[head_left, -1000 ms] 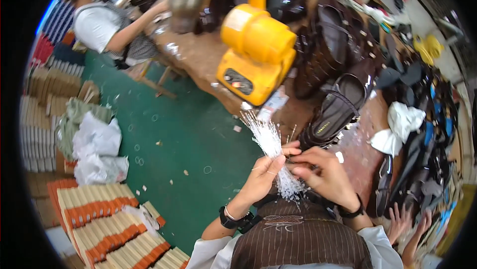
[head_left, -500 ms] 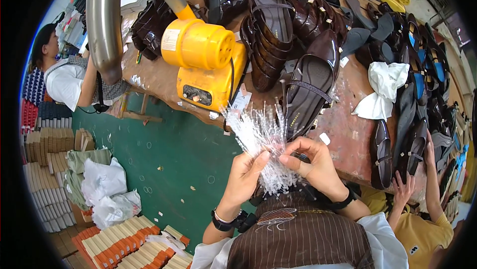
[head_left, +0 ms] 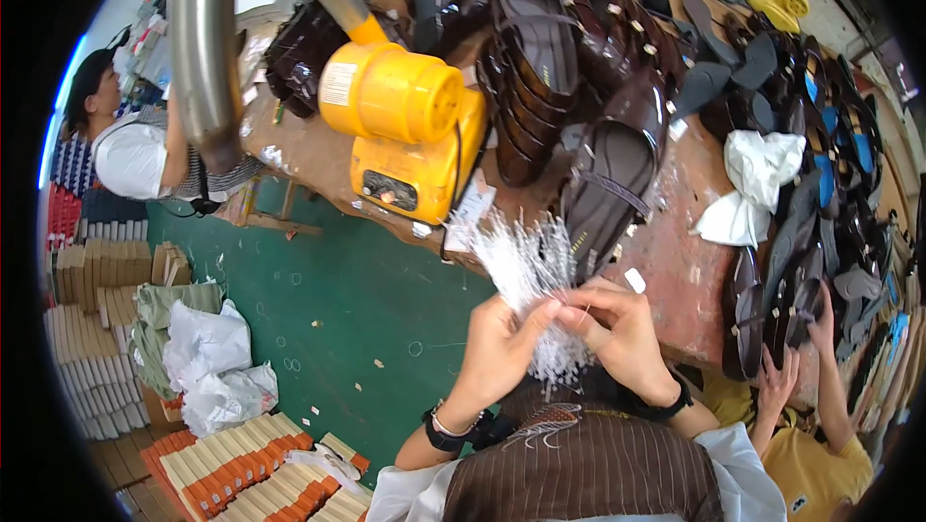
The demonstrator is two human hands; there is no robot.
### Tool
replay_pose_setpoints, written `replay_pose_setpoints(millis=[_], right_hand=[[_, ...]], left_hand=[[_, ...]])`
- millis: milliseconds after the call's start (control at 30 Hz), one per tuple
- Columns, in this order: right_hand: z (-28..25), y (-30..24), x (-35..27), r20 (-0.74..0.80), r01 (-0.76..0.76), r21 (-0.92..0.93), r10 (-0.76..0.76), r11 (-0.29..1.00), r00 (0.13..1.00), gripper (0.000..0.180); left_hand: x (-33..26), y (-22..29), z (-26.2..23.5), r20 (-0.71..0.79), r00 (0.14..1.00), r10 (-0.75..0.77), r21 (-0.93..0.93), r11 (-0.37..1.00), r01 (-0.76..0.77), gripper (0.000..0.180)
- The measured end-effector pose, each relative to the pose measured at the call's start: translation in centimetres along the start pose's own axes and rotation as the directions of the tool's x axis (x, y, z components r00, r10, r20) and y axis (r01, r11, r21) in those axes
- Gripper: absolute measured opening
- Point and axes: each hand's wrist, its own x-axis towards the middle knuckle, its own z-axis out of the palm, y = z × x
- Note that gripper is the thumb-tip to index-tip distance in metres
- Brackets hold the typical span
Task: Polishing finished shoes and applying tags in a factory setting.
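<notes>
A bundle of thin, clear-white plastic strands [head_left: 526, 254] fans out above and below my grip, just in front of my striped brown apron [head_left: 579, 459]. My left hand [head_left: 499, 348] is wrapped round the bundle's middle, thumb on top. Against it, my right hand [head_left: 617, 331] pinches with thumb and forefinger; a fine strand seems to run from the fingertips, but what lies between them is too small to make out. Just beyond the hands, a glossy dark-brown strapped shoe [head_left: 614, 175] rests on the worn workbench [head_left: 675, 271].
A yellow hot-air blower [head_left: 391, 93] stands at the bench edge beside a metal pipe [head_left: 204, 49]. Stacked shoes [head_left: 531, 68] fill the back. A white cloth [head_left: 752, 184] lies right. A co-worker's hands [head_left: 776, 382] hold a shoe. Boxes [head_left: 231, 464] stand lower left.
The bundle and both my hands have shifted slightly right and down in the picture, as has the bench. My right fingers have drawn closer together at the bundle.
</notes>
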Motion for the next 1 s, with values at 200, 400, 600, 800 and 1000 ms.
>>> replay_pose_setpoints(millis=[200,400,600,800,1000], right_hand=[[-0.9,0.3,-0.7,-0.086,-0.031,0.399,0.071,0.916,0.994,0.01],[-2.0,0.3,-0.5,0.111,-0.131,0.715,0.073,0.687,0.991,0.02],[-1.4,0.5,-0.8,0.015,-0.026,0.622,0.02,0.783,1.0,0.018],[-0.9,0.2,-0.7,-0.082,0.062,0.611,-0.014,0.789,0.997,0.019],[-0.4,0.3,-0.5,-0.17,0.155,0.564,-0.07,0.811,0.983,0.019]], left_hand=[[0.3,-1.1,0.0,0.027,0.997,0.078,-0.157,0.985,-0.073,0.025],[0.6,-1.0,-0.6,0.271,0.958,0.096,-0.751,0.644,0.147,0.028],[0.0,-2.6,-1.6,0.356,0.927,0.118,-0.742,0.638,0.204,0.029],[-1.5,-2.4,-2.7,0.37,0.924,0.095,-0.782,0.569,0.254,0.031],[-2.1,-1.4,-2.7,0.303,0.94,0.155,-0.844,0.503,0.188,0.029]])
